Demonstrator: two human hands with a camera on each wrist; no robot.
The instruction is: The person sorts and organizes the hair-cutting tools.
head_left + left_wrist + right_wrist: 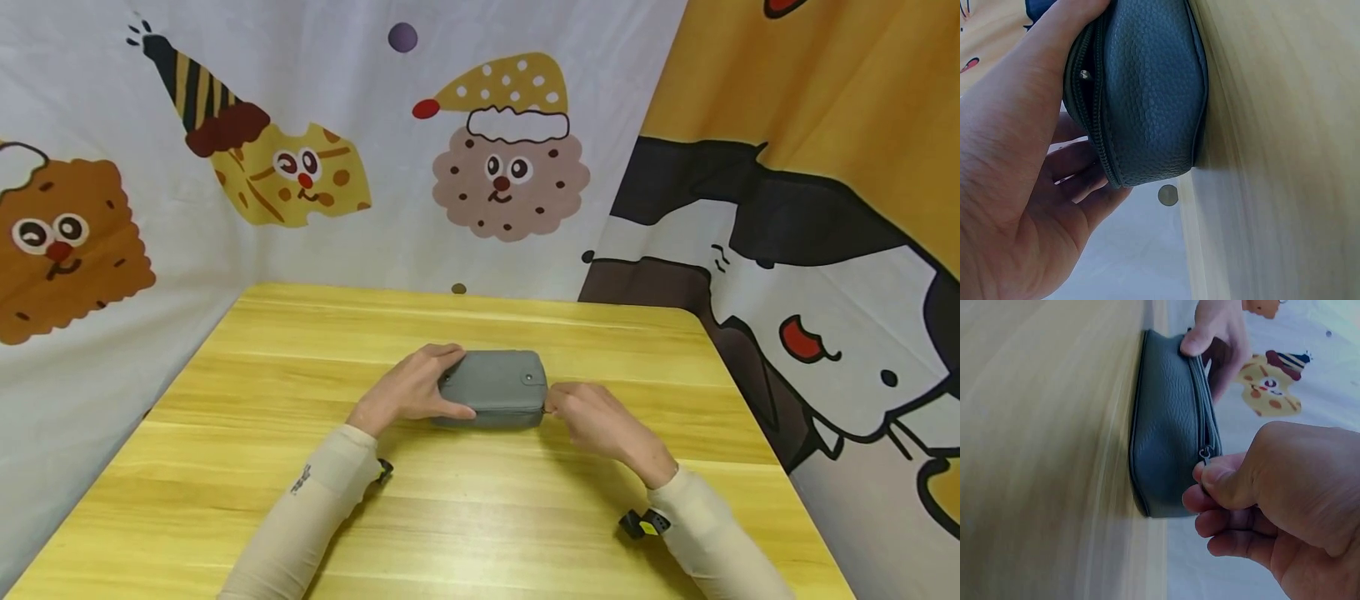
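Observation:
A grey pebbled-leather zip pouch [491, 379] lies on the wooden table, with a snap on a tab near its right end. My left hand [412, 385] grips the pouch's left end, thumb along the front edge and fingers at the far side. At the right end, my right hand [596, 421] pinches a small zipper pull [1205, 464] between thumb and forefinger. Behind the slider the zipper's teeth [1099, 106] stand apart in a narrow gap. What lies inside the pouch cannot be seen.
The light wooden table [465, 517] runs back to a white cloth [405, 250] printed with cartoon figures. To the right hangs a cloth with a large cartoon cow [825, 308]. Dark wrist-worn devices [643, 524] sit at both cuffs.

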